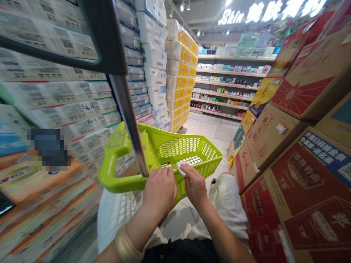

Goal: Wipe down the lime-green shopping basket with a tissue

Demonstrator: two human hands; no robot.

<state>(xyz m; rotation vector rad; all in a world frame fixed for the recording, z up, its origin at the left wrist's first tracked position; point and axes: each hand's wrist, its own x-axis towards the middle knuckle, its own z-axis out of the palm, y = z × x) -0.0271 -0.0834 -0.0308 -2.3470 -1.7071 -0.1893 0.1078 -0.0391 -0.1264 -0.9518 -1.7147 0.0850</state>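
In the head view, a lime-green plastic shopping basket (212,159) with lattice walls and a thick looped end stands in front of me. My left hand (161,188) is closed over its near rim, fingers curled inward, beside the foot of a metal pole (132,124). My right hand (196,186) pinches a small white wipe (181,169), a tissue or cloth, against the same rim a little farther right. The pole rises to a dark grey handle (109,40) close to the camera. Only a white lattice floor shows inside the basket.
Stacked tissue packs (182,73) line the left side. Cardboard cartons (301,182) are piled close on the right. A tiled aisle (211,128) leads to shelves of small products (233,69). Orange boxes (55,204) with a blurred-out object on top stand at lower left.
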